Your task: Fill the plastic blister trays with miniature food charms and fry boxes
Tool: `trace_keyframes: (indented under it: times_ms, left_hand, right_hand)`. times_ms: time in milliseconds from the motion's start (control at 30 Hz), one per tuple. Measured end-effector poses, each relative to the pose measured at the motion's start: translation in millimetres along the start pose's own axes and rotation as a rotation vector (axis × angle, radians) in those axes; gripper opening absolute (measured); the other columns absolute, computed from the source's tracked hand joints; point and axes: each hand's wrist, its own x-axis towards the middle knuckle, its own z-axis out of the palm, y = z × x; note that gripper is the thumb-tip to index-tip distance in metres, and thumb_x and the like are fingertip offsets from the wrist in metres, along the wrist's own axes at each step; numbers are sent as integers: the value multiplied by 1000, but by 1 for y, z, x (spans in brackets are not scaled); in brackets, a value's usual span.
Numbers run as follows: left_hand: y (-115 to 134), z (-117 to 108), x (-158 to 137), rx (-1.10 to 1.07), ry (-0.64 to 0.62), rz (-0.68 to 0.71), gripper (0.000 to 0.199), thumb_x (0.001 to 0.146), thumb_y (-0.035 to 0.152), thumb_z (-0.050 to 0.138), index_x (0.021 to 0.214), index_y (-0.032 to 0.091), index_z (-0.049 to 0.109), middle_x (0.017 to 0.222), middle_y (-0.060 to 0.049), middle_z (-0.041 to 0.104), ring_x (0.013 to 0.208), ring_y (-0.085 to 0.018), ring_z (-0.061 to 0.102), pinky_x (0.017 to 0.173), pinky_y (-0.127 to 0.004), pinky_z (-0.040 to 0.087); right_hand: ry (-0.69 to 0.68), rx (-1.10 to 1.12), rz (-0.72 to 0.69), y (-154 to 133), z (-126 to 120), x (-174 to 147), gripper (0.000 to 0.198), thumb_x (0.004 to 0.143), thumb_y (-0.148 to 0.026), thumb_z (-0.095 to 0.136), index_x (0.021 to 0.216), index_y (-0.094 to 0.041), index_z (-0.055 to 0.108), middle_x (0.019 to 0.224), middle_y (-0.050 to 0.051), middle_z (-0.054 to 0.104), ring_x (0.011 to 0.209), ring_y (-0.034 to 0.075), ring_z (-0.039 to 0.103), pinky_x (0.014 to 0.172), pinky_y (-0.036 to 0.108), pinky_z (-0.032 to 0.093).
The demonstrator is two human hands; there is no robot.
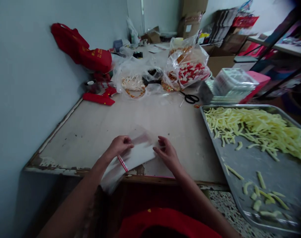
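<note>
Clear bag: the thin plastic bag (142, 152) with a whitish panel lies between the two hands at the table's near edge; its left end, past a red-striped band (122, 163), droops over that edge, and much of it is blurred.
Left hand: this hand (120, 145) seems to pinch the bag's film between thumb and forefinger.
Right hand: fingers curled, the hand (167, 154) is by the bag's right side; from here I can't tell whether it grips any film.
Step in hand: I'd judge it is handling the bag, perhaps straightening or parting the film.
Next move: it calls for a sure fingertip hold on the right side while the left keeps its pinch; such slack film could easily slip or fold.
Table: the pale tabletop (110, 122) runs far, where scissors (191, 98) lie near clear bags of small pieces (192, 72).
Tray: to the right, a metal tray (230, 162) carries pale yellow strips (254, 122), heaped toward its far side.
</note>
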Motion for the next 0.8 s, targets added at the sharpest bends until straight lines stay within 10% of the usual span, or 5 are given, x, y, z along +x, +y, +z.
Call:
trace_keyframes:
  times_ms: [167,333,567,800]
  left_hand:
    - [4,3,-22,285,189,-15,55,67,45,80,116,23,66,134,-12,52,122,-31,51,103,-39,40]
    - [-4,-11,-50,325,113,-262,119,49,54,86,148,16,32,132,-21,53,119,-38,56,94,-41,46]
    - [-7,-13,-47,116,-171,-314,42,55,48,79,81,18,66,78,-6,70,77,-28,67,63,-30,42]
    - [16,-34,-6,-79,-279,-236,31,52,41,79,61,18,60,61,-1,64,62,-20,59,58,-26,38]
  right_hand:
    - [-40,-87,-143,-4,-4,-10,41,88,-26,61,129,-20,58,120,10,61,109,22,57,89,36,50]
    - [-23,-139,-186,-4,-2,-11,32,86,-19,60,117,-21,64,121,10,60,111,24,57,94,39,48]
    - [24,-95,-183,-10,7,-11,31,81,-13,65,112,-21,68,112,9,63,108,25,58,97,39,47]
    - [150,108,-81,-9,-31,-37,19,97,-31,54,107,-21,68,102,8,68,93,21,64,81,32,52]
